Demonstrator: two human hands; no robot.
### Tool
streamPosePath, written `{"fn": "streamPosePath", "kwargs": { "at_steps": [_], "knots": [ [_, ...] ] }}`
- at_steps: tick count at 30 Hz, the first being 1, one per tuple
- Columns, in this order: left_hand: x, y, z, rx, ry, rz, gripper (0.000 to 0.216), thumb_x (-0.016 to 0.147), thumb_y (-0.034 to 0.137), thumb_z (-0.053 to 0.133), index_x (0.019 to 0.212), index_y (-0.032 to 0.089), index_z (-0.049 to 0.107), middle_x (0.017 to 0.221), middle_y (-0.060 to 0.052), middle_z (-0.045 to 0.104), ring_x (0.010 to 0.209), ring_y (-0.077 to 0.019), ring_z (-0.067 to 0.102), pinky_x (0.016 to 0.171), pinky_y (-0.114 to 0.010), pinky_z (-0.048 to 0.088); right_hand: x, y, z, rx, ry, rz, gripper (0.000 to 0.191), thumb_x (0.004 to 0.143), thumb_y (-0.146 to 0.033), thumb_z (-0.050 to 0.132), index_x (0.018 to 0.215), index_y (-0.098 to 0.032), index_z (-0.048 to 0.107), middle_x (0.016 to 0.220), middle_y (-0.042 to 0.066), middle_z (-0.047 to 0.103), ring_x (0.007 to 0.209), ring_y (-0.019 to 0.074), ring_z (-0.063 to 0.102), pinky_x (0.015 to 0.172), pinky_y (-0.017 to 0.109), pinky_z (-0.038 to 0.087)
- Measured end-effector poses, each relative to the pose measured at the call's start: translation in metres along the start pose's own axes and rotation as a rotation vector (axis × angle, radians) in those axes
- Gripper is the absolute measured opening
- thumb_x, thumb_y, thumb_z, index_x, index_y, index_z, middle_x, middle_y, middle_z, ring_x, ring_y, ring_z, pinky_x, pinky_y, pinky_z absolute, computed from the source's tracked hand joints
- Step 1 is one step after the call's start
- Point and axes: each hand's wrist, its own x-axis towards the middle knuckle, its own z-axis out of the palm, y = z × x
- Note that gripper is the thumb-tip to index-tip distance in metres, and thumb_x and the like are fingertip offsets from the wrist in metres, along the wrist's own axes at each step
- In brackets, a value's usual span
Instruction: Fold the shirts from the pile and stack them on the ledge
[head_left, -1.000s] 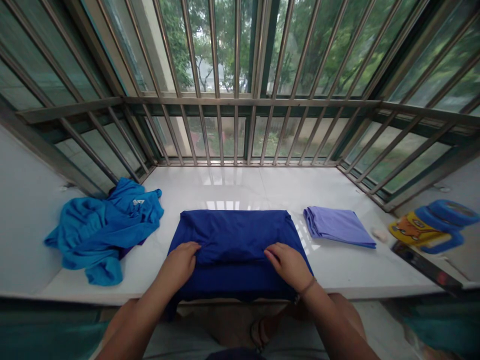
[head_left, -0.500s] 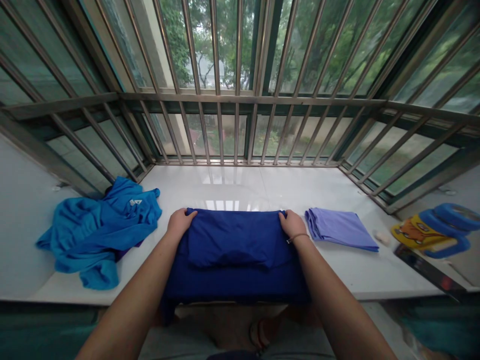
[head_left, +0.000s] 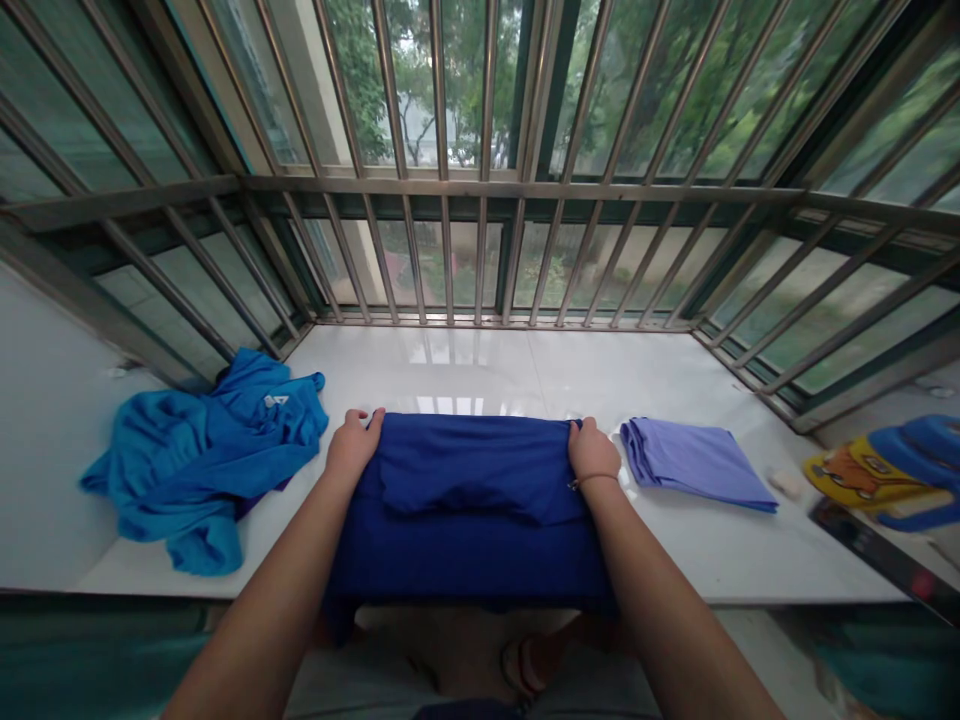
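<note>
A dark blue piece of clothing (head_left: 472,560) lies partly folded on the white sill, its lower end hanging over the front edge. My left hand (head_left: 355,445) pinches its far left corner between thumb and fingers. At the far right corner, my right hand (head_left: 595,450) grips the same cloth, a thin bracelet on the wrist. The upper part forms a doubled, slightly wrinkled layer between both hands. To the right of my right hand lies a folded lilac cloth (head_left: 694,463), apart from the blue one.
A crumpled bright blue garment (head_left: 217,450) lies at the left by the wall. On the right stand a yellow and blue jug-like container (head_left: 885,465) and a long dark flat object (head_left: 877,555). Metal window bars (head_left: 480,185) enclose the white sill (head_left: 480,365).
Both hands keep hold of the dark blue cloth, its folded edge pulled slightly wider and a little farther from me. The view has shifted slightly; the other things stay in place.
</note>
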Motion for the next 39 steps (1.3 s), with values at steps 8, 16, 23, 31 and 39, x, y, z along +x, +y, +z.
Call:
{"fn": "streamPosePath", "kwargs": {
  "at_steps": [8, 16, 23, 31, 39],
  "knots": [
    [-0.06, -0.034, 0.006, 0.126, -0.083, 0.229, 0.041, 0.111, 0.043, 0.044, 0.146, 0.023, 0.051, 0.118, -0.016, 0.081, 0.105, -0.0339, 0.08, 0.088, -0.039, 0.057, -0.005, -0.002, -0.002, 0.006, -0.005, 0.007, 0.042, 0.116, -0.045, 0.031, 0.129, -0.016, 0.059, 0.111, 0.022, 0.08, 0.104, 0.0321, 0.08, 0.09, 0.041, 0.058],
    [-0.051, -0.044, -0.006, 0.077, 0.1, 0.247, 0.037, 0.11, 0.036, 0.042, 0.138, 0.017, 0.058, 0.128, -0.018, 0.075, 0.115, -0.0302, 0.075, 0.096, -0.038, 0.058, -0.007, -0.004, -0.006, 0.0, -0.005, 0.011, 0.041, 0.116, -0.045, 0.032, 0.128, -0.016, 0.06, 0.11, 0.022, 0.08, 0.104, 0.0322, 0.08, 0.089, 0.041, 0.058],
    [-0.112, -0.078, -0.024, -0.032, 0.168, 0.17, 0.031, 0.106, 0.047, 0.045, 0.112, 0.024, 0.065, 0.098, -0.008, 0.075, 0.091, -0.0271, 0.074, 0.083, -0.036, 0.054, -0.008, -0.004, -0.006, 0.0, 0.007, 0.011, 0.042, 0.116, -0.044, 0.032, 0.128, -0.016, 0.061, 0.111, 0.023, 0.079, 0.104, 0.0332, 0.08, 0.089, 0.042, 0.058],
    [-0.207, -0.142, -0.013, 0.142, -0.067, 0.091, 0.03, 0.1, 0.058, 0.06, 0.095, 0.03, 0.069, 0.082, -0.004, 0.078, 0.073, -0.0267, 0.075, 0.067, -0.032, 0.046, 0.008, -0.007, -0.005, 0.013, 0.007, 0.013, 0.044, 0.115, -0.044, 0.033, 0.13, -0.014, 0.061, 0.113, 0.025, 0.079, 0.108, 0.0361, 0.079, 0.091, 0.045, 0.057],
    [-0.194, -0.154, -0.026, -0.033, -0.093, -0.029, 0.028, 0.103, 0.052, 0.052, 0.093, 0.032, 0.07, 0.082, 0.001, 0.08, 0.081, -0.025, 0.078, 0.069, -0.03, 0.052, 0.019, -0.011, -0.009, 0.071, -0.004, 0.003, 0.046, 0.114, -0.041, 0.033, 0.132, -0.009, 0.062, 0.117, 0.03, 0.076, 0.113, 0.0395, 0.077, 0.095, 0.05, 0.056]
  ]
}}
